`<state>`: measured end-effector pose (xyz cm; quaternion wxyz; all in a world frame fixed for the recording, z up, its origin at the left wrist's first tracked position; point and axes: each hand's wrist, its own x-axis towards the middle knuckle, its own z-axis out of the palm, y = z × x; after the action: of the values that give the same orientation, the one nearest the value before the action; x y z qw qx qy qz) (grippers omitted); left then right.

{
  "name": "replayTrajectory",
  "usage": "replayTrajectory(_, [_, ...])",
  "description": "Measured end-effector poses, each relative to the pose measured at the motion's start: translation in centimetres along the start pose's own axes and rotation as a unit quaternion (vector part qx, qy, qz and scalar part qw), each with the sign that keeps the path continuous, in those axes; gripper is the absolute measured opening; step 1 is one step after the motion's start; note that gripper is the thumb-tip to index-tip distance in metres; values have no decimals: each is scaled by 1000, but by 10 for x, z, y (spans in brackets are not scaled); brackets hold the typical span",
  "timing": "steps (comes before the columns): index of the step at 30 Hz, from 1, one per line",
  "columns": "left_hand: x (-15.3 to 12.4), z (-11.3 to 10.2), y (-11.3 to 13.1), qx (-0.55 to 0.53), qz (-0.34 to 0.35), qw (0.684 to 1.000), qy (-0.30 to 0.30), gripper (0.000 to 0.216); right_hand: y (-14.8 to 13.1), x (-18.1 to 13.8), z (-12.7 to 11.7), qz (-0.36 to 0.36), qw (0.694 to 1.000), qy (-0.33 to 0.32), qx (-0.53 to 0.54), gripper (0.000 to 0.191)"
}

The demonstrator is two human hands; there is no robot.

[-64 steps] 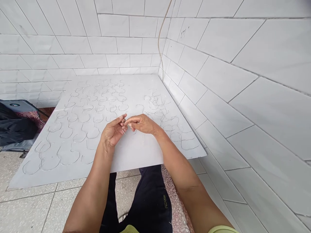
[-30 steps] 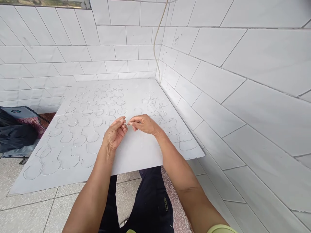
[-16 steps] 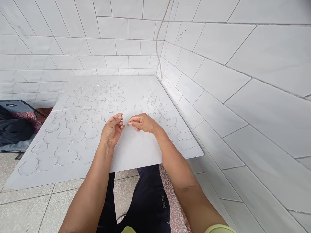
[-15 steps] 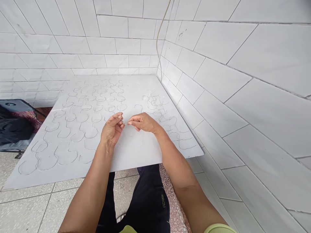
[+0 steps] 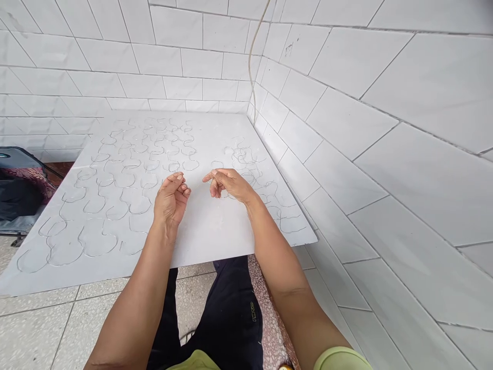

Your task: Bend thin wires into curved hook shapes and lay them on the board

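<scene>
My left hand point(image 5: 172, 198) is above the white board, its thumb and fingertips pinched on a thin bent wire point(image 5: 186, 186). Only a small curved bit of that wire shows by the fingers. To its right is my right hand point(image 5: 228, 183), apart from the left, the index finger stretched out and the other fingers loosely bent. Nothing plain to see is in it. Left of my hands, rows of curved wires point(image 5: 100, 255) lie spread on the board. A looser tangle of wires point(image 5: 246, 154) lies beyond and to the right of my right hand.
The white board point(image 5: 208, 241) reaches back to the tiled wall point(image 5: 173, 61), and another tiled wall point(image 5: 370, 154) runs along its right. A cable point(image 5: 250, 61) hangs in the corner. A folding chair with dark cloth point(image 5: 19, 192) stands at the left. My legs point(image 5: 223, 313) are below the front edge.
My hands have drawn apart; the right one has let go near the left fingertips and its fingers have spread. The left still pinches the wire. The view has shifted slightly.
</scene>
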<state>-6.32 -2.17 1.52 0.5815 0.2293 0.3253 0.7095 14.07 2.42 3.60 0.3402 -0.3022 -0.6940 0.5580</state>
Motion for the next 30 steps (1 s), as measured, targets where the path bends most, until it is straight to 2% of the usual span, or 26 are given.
replayTrajectory(7, [0,-1,1,-3,-3,1000,1,24,-2,0,-6,44,998,-54,-4,31])
replayTrajectory(11, [-2,0,-1,24,8,1000,8,22,-3,0,0,39,999,-32,-10,29])
replayTrajectory(13, [-4,1,-2,74,14,997,19,19,-2,0,2,33,999,-10,-17,27])
replayTrajectory(16, [-7,3,-4,165,18,986,29,28,0,2,5,26,999,30,-37,21])
replayTrajectory(19, [-11,4,-5,214,2,976,41,36,4,7,12,6,993,102,-62,18])
replayTrajectory(21, [-12,6,-6,221,-25,974,32,39,8,10,18,-12,984,164,-75,17])
replayTrajectory(23, [-14,8,-6,219,-48,974,-9,37,12,13,25,-29,973,211,-92,18])
replayTrajectory(26, [-15,10,-7,204,-50,976,-63,30,19,17,34,-45,959,246,-131,18])
replayTrajectory(30, [-16,11,-7,169,-21,983,-71,24,26,21,38,-54,937,285,-194,14])
